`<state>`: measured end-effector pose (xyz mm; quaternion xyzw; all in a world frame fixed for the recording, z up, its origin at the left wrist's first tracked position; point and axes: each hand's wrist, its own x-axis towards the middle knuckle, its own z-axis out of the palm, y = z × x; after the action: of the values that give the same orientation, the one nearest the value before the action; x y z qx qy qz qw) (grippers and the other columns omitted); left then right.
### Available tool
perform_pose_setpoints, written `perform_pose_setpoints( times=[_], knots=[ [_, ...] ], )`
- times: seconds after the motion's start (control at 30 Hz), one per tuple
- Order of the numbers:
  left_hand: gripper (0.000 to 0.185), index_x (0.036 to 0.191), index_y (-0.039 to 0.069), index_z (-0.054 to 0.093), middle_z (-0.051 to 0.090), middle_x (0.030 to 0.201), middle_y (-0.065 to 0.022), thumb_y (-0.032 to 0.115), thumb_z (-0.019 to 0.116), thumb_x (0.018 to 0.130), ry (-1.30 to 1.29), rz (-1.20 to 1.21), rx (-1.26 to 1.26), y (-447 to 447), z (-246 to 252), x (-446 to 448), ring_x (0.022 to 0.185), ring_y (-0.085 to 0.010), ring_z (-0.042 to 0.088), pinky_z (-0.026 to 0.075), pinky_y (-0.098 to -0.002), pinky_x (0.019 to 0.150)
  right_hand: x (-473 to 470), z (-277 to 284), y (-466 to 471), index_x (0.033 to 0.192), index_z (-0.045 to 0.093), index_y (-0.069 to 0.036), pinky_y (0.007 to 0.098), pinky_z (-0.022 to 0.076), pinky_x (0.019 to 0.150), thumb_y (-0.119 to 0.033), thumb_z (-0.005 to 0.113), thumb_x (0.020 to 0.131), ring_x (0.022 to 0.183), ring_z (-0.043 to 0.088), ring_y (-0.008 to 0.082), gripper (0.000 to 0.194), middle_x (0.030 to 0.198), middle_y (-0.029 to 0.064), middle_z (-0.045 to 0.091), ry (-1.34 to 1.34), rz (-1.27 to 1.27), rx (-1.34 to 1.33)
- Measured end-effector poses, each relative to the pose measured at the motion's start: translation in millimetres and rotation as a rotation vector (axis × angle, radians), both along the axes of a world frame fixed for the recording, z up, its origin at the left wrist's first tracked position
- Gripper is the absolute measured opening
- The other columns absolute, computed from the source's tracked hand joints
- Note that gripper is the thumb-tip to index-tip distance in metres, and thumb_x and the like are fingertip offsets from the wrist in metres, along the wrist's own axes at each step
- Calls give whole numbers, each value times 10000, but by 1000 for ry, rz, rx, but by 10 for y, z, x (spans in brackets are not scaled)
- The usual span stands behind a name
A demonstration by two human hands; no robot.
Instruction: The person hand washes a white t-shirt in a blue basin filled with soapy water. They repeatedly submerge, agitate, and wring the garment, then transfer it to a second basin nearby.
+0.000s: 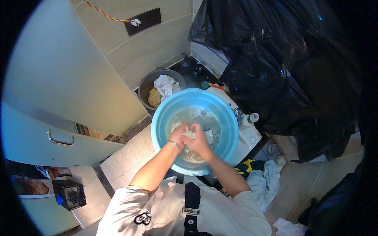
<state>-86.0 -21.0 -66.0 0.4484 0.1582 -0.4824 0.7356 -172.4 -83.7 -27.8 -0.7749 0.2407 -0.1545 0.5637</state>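
A round light-blue plastic basin (158, 103) stands before me, with cloudy water and some foam in it. Inside it, my left hand (179, 134) and my right hand (197, 139) meet over a wet whitish cloth (190, 134), both gripping it just at the water. A bracelet circles my left wrist. More pale cloth (209, 136) lies in the water to the right of my hands. The part of the cloth beneath my fingers is hidden.
A grey tub (143, 85) holding white and tan clothes stands behind the basin. To its right are a white sink (247, 138), a plastic bottle (249, 120) and light-blue clothes (267, 180). Large black plastic sheeting (283, 73) hangs at right; a frosted door (68, 70) stands at left.
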Motion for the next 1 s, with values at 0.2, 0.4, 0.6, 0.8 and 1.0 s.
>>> perform_pose_setpoints(
  times=[0.2,0.4,0.6,0.8,1.0],
  knots=[
    [338,920,17,578,580,836,-58,346,557,847,-847,-543,110,198,389,212,795,-153,542,432,-277,720,-58,220,-694,1094,495,-31,314,451,726,-237,600,806,810,577,237,369,933,159,573,-172,190,-81],
    [364,1082,10,529,575,971,-67,266,588,831,-754,-507,-87,181,269,413,883,-180,532,419,-291,813,-19,479,-891,1077,510,-53,333,433,816,-152,609,782,891,555,198,326,959,49,565,-536,-176,856],
    [311,1023,47,534,590,940,-67,307,555,852,145,-7,-431,-116,-99,120,839,-173,563,462,-298,726,141,-34,-18,790,580,-73,436,449,787,-124,600,729,781,593,259,82,812,90,596,-343,101,-463],
    [253,931,53,573,610,843,-65,274,454,902,65,-4,-296,-157,-219,-167,779,-190,587,484,-325,699,251,-179,-224,663,552,-31,391,436,512,-164,652,715,543,537,353,174,578,163,525,-90,-341,-333],
    [247,917,38,568,595,834,-25,247,437,917,-1647,-402,378,69,-194,52,772,-159,551,435,-286,737,-16,-21,-46,744,576,-40,400,463,647,-352,691,684,737,595,340,338,769,183,604,19,-25,-256]
  ],
)
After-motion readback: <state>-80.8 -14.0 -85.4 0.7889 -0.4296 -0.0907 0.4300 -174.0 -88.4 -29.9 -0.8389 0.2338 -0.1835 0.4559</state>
